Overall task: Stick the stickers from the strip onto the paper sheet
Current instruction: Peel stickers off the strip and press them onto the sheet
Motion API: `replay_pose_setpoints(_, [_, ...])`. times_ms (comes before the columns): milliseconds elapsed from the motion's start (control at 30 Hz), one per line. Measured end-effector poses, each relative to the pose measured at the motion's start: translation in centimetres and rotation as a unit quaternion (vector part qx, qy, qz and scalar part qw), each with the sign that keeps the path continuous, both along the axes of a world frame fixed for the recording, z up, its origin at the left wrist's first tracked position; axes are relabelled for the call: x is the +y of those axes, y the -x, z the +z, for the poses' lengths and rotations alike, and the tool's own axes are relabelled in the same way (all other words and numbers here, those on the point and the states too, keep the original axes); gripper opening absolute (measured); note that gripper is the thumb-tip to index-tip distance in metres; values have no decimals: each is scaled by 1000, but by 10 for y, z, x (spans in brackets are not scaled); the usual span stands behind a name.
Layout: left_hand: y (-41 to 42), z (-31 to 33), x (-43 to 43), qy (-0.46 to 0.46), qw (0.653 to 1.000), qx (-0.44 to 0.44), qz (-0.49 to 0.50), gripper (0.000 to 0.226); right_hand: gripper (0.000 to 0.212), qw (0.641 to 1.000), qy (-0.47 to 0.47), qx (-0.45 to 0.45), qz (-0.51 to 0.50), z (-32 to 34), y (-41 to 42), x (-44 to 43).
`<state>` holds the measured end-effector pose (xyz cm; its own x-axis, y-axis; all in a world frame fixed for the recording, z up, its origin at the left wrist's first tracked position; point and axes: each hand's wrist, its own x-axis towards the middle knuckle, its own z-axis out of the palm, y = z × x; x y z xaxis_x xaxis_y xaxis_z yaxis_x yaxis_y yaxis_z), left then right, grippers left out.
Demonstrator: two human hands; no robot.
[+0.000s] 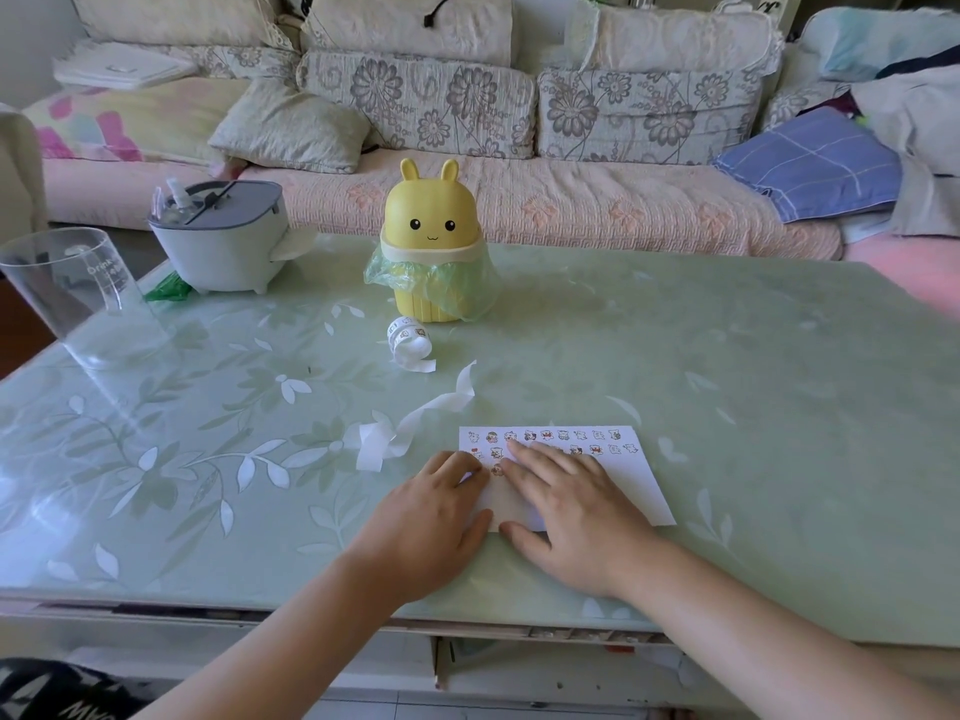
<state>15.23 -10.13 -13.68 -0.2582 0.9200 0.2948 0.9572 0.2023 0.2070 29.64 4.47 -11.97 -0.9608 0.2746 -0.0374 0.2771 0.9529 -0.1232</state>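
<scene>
- Right hand (571, 506) lies flat on the paper sheet (641, 485) on the table (727, 356).
- Left hand (436, 517) bends at its left edge; pinch unclear.
- Green bag (460, 283) lines the yellow bin (428, 220), sticker strip (410, 343) beside it.

You get one readable word: "Drink", white print on the clear cup (78, 283) at your far left; the line under it is too small. White letters on the black item (52, 693) at bottom left are cut off. The prints on the stickers (545, 435) on the paper sheet (639, 485) are unreadable.
</scene>
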Motion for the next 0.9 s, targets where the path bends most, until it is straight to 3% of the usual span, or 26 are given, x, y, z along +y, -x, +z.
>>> replay_pose_setpoints(367, [0, 5, 0, 20, 1000, -14, -1, 43, 71, 997, 67, 38, -11, -2, -4, 4])
replay_pose_setpoints(633, [-2, 6, 4, 33, 999, -27, 17, 54, 71, 1000, 18, 21, -8, 2, 2, 4])
replay_pose_setpoints(767, [1, 6, 9, 36, 999, -26, 8, 56, 53, 998, 34, 44, -4, 5, 3, 10])
replay_pose_setpoints(900, [8, 8, 6, -9, 1000, -4, 11, 38, 44, 997, 12, 72, -18, 8, 7, 9])
